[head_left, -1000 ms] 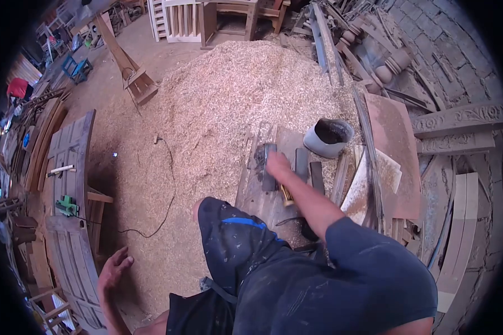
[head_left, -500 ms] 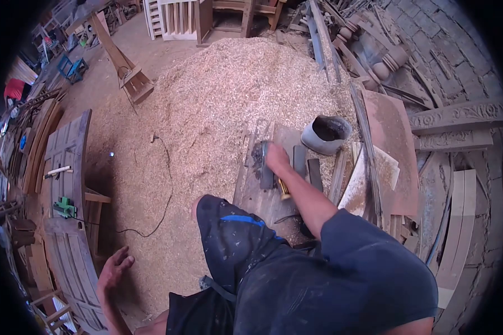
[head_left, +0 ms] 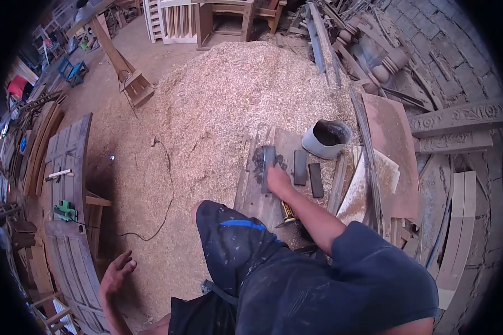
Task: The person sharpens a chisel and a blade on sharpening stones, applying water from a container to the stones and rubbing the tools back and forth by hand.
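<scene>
My right hand [head_left: 278, 182] is closed on a chisel with a yellow and black handle [head_left: 286, 211], which sticks out below the hand beside the forearm. The chisel's blade is hidden under my fingers. Under the hand lies a grey sharpening stone [head_left: 269, 153] on a wooden board [head_left: 251, 196], with dark wet smears around it. Two more blocks, one grey [head_left: 300, 167] and one darker [head_left: 316, 180], lie just right of the hand. My left hand [head_left: 116, 273] hangs in the air at the lower left, fingers apart, holding nothing.
A cut-off pail [head_left: 326, 148] stands by the board's far right corner. Wood shavings [head_left: 229, 95] are heaped ahead. At left, a panelled door [head_left: 67, 251] lies raised with a green tool [head_left: 65, 210] on it; a cord [head_left: 167, 209] crosses the floor. Carved beams [head_left: 458, 120] lie right.
My right hand has drawn back along the sharpening stone toward my body, the chisel's handle moving with it. More of the stone's far end shows. My left hand has barely moved.
</scene>
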Tool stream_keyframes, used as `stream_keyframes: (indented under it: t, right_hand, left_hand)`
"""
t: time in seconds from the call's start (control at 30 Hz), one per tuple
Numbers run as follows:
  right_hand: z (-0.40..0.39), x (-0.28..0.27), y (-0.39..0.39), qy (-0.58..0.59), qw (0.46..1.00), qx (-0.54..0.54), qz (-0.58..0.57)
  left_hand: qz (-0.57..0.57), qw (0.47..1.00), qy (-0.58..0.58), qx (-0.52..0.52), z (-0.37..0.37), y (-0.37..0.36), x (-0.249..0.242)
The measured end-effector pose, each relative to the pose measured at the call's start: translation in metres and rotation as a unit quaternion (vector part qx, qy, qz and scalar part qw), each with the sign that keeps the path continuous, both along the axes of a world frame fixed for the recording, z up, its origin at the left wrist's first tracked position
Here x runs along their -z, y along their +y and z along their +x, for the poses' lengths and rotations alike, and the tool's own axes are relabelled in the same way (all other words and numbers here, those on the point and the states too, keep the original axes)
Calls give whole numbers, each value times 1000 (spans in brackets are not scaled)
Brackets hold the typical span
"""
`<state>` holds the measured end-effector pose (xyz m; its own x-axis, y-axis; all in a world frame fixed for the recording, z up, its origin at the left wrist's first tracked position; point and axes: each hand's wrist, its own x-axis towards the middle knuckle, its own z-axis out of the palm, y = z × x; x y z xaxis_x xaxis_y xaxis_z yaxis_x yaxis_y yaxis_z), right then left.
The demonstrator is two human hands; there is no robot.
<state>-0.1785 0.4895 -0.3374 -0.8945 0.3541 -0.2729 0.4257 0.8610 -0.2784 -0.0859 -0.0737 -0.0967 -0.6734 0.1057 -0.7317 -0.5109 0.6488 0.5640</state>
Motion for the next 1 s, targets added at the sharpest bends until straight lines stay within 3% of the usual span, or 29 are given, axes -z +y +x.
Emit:
stream_keyframes:
  t: [0.17,0.3,0.4,0.43,0.47,0.6,0.67,0.87,1.0]
  right_hand:
    - [-54,16,26,-23,999,-13,-22]
    - [-11,14,5,12,1000,3,-5]
    - [-12,16,13,-2,998,-56,-13]
    - [-26,40,21,96,994,-46,-23]
    - [-41,55,31,120,991,-55,-20]
    - [-36,26,18,34,996,-87,-6]
    - [-5,17,4,39,996,-78,35]
    - [-58,10,17,27,997,-79,-3]
    - [-9,16,10,45,990,-129,43]
  left_hand:
    - [-26,999,17,15,1,-20,22]
    - [-27,998,33,56,1,-9,13]
    - [-71,987,98,101,1,-27,28]
    - [-78,986,105,103,1,-31,28]
    - [-85,987,98,90,1,-31,27]
    - [-89,990,67,84,3,-21,16]
    - [-82,993,56,70,8,-19,12]
    - [-121,989,55,65,18,-40,27]
    - [-80,993,51,77,29,-45,33]
